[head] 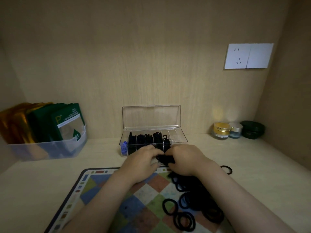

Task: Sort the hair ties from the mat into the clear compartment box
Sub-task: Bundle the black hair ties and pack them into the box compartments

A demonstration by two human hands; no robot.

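Hair ties [164, 159] | pinched between left hand [143, 159] and right hand [185, 159] | before box [178, 138]

Dim, warm-toned alcove. Back wall [151, 64]: pale wood-grain panel, fills upper frame. Left side wall [10, 81] and right side wall [289, 81]: same panel, darker. White socket plate [249, 56] at upper right. Faint light patch [218, 113] on the back wall, lower right. Pale desk surface [244, 157] across mid frame. Clear bin [50, 148] of green and gold packets [67, 123] at left. Gold-banded jar [221, 130], small clear jar [235, 130] and dark round case [252, 129] in right corner.
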